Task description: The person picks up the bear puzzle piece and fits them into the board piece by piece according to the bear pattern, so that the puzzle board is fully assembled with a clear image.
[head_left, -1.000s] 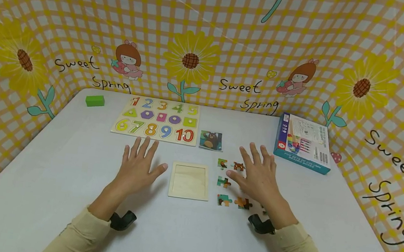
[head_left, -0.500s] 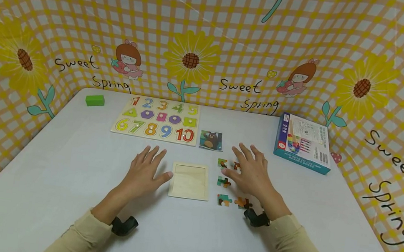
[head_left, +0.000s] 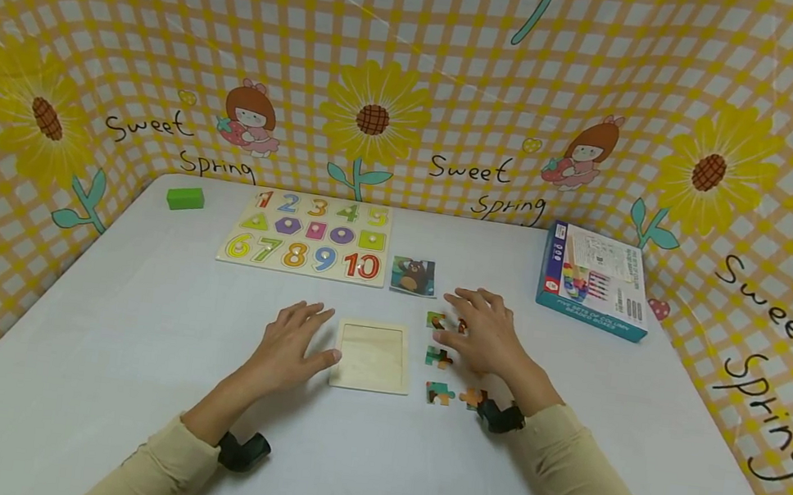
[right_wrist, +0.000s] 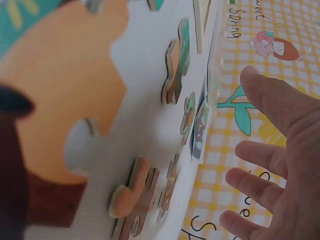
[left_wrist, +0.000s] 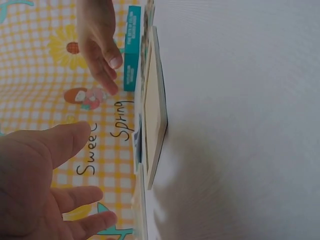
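Head cam hi, dn; wrist cams (head_left: 245, 453) low, nr, sideways; head/L share tray (head_left: 371, 360).

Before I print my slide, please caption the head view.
Left hand beside a wooden tray, right hand above jigsaw pieces.

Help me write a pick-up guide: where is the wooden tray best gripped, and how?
Probably pinch the wooden tray by its left rim, coming from the left: it lies flat, with a raised border; puzzle pieces lie to its right, and the left hand is at its left.
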Demonstrator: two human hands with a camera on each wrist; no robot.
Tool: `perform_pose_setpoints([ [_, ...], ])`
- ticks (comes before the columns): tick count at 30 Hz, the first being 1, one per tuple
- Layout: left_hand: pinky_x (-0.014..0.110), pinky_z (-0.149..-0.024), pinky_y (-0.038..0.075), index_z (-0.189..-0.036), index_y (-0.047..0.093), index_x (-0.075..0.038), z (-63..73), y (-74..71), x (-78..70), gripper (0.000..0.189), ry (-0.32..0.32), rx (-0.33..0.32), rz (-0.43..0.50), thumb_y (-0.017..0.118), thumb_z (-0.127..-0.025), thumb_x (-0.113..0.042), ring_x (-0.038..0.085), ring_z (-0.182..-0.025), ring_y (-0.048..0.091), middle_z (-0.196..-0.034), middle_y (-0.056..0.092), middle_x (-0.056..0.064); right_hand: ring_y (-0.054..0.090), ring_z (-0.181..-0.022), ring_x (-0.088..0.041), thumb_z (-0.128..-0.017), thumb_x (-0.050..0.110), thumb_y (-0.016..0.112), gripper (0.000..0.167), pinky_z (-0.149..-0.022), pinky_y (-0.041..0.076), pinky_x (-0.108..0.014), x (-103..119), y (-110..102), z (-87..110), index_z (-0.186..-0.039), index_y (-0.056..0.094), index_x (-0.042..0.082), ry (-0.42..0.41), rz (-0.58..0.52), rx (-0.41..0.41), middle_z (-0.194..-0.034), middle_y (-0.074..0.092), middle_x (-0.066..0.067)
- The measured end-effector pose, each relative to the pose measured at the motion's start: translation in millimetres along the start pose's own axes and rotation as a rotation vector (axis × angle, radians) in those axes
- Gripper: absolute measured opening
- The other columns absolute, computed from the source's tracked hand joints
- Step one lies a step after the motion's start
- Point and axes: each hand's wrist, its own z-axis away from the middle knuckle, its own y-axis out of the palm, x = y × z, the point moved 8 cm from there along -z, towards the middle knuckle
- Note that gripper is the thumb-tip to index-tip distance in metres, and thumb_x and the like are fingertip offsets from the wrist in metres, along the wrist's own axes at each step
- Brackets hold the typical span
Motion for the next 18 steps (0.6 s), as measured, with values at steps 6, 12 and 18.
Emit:
perform_pose_setpoints([
  [6, 0.059, -0.105, 0.025, -0.137, 0.047, -0.007, -0.4, 1.4, 1.4, 0.060, -0.007, -0.010, 0.033, 0.065, -0.085, -0.031, 0.039, -0.135, 0.028, -0.142, 0.043, 0.018, 0.025, -0.134, -0.045, -0.085, 0.042, 0.065, 0.063, -0.103, 0.021, -0.064, 0, 2, -4.5, -0.138, 0.047, 0.012, -0.026, -0.003, 0.009, -0.144, 0.042, -0.016],
  [12, 0.056, -0.102, 0.028, -0.131, 0.053, -0.008, -1.0, 3.0, 4.2, 0.055, -0.011, -0.032, 0.073, 0.069, -0.082, -0.026, 0.037, -0.129, 0.033, -0.137, 0.047, 0.017, 0.033, -0.125, -0.043, -0.084, 0.040, 0.067, 0.058, -0.099, 0.026, -0.060, -1, 2, -8.0, -0.133, 0.054, 0.011, -0.040, -0.008, 0.016, -0.137, 0.048, -0.015],
  [18, 0.054, -0.098, 0.029, -0.126, 0.057, -0.007, -2.3, 4.2, 5.2, 0.051, -0.005, -0.049, 0.111, 0.072, -0.079, -0.021, 0.035, -0.123, 0.036, -0.129, 0.052, 0.015, 0.037, -0.117, -0.041, -0.083, 0.036, 0.070, 0.052, -0.093, 0.030, -0.056, -3, 3, -11.5, -0.127, 0.059, 0.012, -0.044, -0.014, 0.017, -0.129, 0.053, -0.013],
])
